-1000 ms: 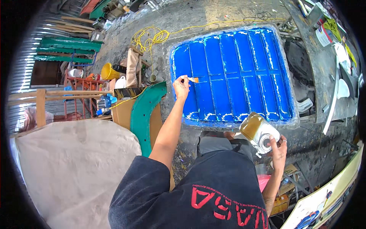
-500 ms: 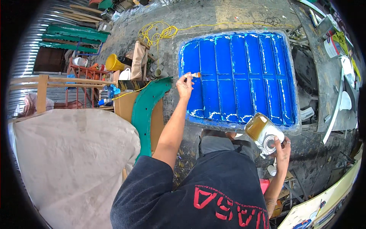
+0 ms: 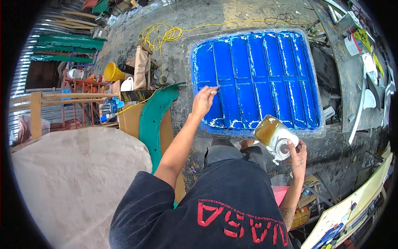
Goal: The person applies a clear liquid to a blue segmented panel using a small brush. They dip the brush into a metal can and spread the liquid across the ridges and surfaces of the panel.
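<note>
A large blue ribbed mold (image 3: 264,99) with a grey rim lies before me, streaked with white and pale green along its ribs and edges. Over its left side, my left hand (image 3: 202,101) is closed in a pinch on a small paintbrush, now mostly hidden by the fingers; its bristles showed clearly a moment earlier. At the mold's near right edge, my right hand (image 3: 297,157) grips a cut-open plastic jug (image 3: 280,136) by its white end, tilted over the rim. Amber-brown liquid or residue shows inside the jug.
A curved green panel (image 3: 152,120) leans over cardboard at left, beside a beige-covered surface (image 3: 83,166). A yellow cord (image 3: 166,36) lies coiled on the floor. A yellow bucket (image 3: 112,72) and a rack stand farther left. White strips (image 3: 359,112) and a tub (image 3: 352,45) lie right.
My left hand has moved slightly nearer and right, turning so the brush is mostly hidden. My right hand and the jug have shifted left and a little away from me. The view has shifted slightly.
</note>
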### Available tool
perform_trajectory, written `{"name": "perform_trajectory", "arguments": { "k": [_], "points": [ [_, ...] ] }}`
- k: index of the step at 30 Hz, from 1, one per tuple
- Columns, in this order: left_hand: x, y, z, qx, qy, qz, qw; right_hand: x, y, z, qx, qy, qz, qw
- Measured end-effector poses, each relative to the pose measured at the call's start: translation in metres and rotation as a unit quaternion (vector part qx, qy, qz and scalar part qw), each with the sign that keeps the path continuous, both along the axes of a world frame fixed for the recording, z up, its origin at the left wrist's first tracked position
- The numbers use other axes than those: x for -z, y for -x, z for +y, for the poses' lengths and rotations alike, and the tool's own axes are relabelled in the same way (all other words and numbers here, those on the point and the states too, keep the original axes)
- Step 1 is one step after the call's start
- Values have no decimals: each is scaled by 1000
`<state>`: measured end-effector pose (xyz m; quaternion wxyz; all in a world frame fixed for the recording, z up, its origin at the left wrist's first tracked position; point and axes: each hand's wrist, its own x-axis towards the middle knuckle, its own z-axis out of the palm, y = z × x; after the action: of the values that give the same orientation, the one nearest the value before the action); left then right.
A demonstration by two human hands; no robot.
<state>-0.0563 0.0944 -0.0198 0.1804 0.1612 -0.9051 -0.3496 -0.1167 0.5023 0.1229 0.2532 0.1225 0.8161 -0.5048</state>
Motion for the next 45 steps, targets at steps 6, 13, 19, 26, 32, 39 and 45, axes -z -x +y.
{"name": "perform_trajectory", "arguments": {
  "k": [6, 13, 19, 26, 32, 39, 45],
  "points": [
    [-21, -16, 14, 47, 17, -41, 998, -2, -17, -11, 37, -1, 5, 999],
    [-11, -37, 21, 167, 64, -59, 982, -6, -32, -18, 68, -4, 2, 998],
    [-33, -2, -8, 46, -78, 44, 995, -1, -43, -29, 91, 2, 11, 996],
    [-84, 36, -7, 16, -351, 29, 936, -8, -28, -55, 90, 17, 2, 996],
    [-133, 20, 66, 213, -207, -9, 955, 23, 6, -68, 27, -1, 49, 998],
    [-97, 9, 76, 111, -193, -41, 974, 26, 48, -104, -102, -23, 42, 994],
    [-67, -13, 12, -96, -410, -32, 907, 25, 79, -151, -185, -15, 74, 980]
  ]
}}
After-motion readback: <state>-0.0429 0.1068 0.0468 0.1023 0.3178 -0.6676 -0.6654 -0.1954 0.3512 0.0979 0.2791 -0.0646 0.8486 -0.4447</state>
